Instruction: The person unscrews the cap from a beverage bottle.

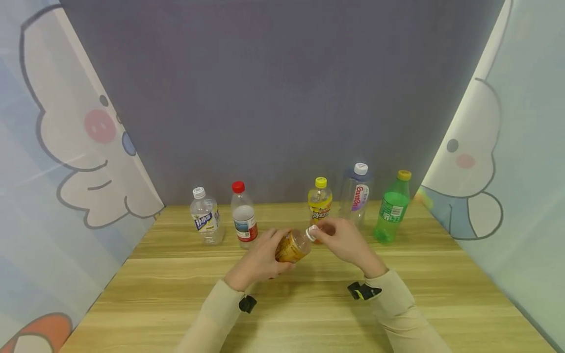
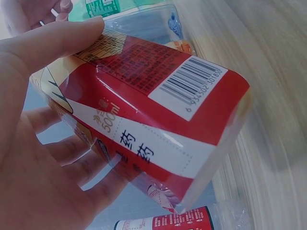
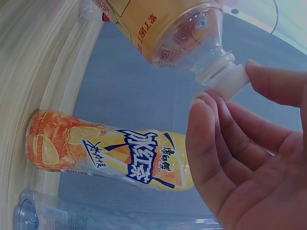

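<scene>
My left hand (image 1: 265, 255) grips a clear plastic bottle (image 1: 293, 248) by its gold and red label, tilted with its neck toward the right. The left wrist view shows the thumb on one side of the label (image 2: 158, 96) and the fingers curled round the other. At the bottle's neck, my right hand (image 1: 346, 242) pinches a white cap (image 3: 229, 81) between thumb and fingertips. The cap sits at the mouth; whether it is threaded on, I cannot tell. Close behind the right hand stands a yellow-capped iced tea bottle (image 3: 115, 151).
Left of the hands stand a white-capped bottle (image 1: 205, 220) and a red-capped bottle (image 1: 244, 220). On the right are a tall clear bottle (image 1: 355, 196) with a white cap and a green bottle (image 1: 393, 211). A grey panel (image 1: 282, 98) rises behind the wooden table (image 1: 176, 304).
</scene>
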Tool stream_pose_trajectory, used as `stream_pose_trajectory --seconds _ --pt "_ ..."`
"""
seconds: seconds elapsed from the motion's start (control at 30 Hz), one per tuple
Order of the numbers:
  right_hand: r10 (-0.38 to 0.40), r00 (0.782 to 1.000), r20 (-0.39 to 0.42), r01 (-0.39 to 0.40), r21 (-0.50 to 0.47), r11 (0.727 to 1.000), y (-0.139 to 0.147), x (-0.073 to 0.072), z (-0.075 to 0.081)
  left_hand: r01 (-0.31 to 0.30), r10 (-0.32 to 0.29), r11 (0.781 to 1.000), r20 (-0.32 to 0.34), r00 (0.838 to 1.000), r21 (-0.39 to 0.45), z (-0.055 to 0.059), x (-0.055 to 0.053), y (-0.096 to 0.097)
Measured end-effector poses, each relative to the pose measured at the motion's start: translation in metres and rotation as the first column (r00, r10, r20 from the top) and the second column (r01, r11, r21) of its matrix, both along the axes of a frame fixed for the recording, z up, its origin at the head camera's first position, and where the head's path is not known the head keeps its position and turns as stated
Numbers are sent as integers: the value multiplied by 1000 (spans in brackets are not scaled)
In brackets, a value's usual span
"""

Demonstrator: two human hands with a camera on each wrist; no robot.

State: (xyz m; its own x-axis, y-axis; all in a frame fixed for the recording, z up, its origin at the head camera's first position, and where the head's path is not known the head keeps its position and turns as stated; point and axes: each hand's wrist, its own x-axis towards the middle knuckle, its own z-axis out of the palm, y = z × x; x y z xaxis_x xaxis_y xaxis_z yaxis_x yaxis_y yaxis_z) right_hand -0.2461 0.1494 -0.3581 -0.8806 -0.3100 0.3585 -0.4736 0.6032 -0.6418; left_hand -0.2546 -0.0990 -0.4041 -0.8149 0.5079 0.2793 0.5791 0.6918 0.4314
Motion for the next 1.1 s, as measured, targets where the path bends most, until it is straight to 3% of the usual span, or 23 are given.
stream_pose_trajectory --seconds 0.47,0.6,0.87,1.1 --pt "93 994 -58 -92 28 995 3 -2 0 5 -5 1000 1 1000 2 2 -1 -3" --pt "67 997 -37 -66 15 998 3 -2 0 0 0 1000 -1 1000 3 2 -2 -3" --pt "-56 998 19 57 -17 998 2 -1 2 8 -8 1000 -7 1000 -2 2 -2 -2" --pt "-73 997 32 73 2 997 0 -3 0 10 -10 1000 14 1000 16 2 -1 -3"
